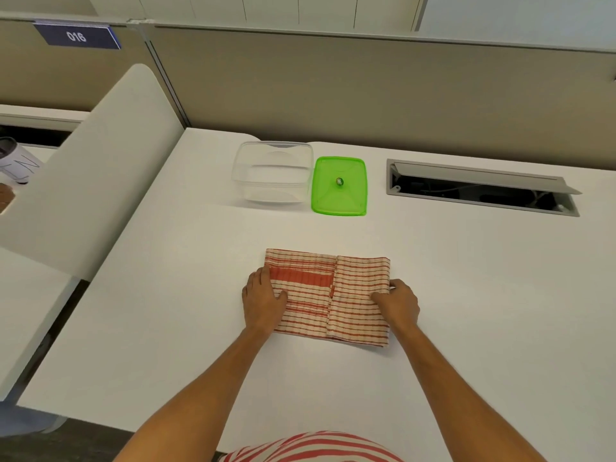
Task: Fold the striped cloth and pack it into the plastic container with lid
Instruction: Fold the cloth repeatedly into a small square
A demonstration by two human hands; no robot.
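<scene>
a broad white desk fills the view, backed by a beige partition wall and flanked on the left by a curved white divider panel. set into the desk at the far right is a grey rectangular cable hatch, its flap tilted up over dark wiring. a dark blue sign on the partition at upper left reads "016". the red-and-cream striped cloth lies folded into a rectangle on the desk, nearer the person than the boxes and well apart from them. the left hand grips its left edge, thumb on top of the fabric, and the right hand pinches its right edge, thumb on top. beyond the cloth stands the clear rectangular plastic container, nothing in it, and just beside it on the right lies the translucent green plastic lid, flat, with a small round sticker at its centre too small to read. at the far left edge a white cup bears dark marker strokes.
</scene>
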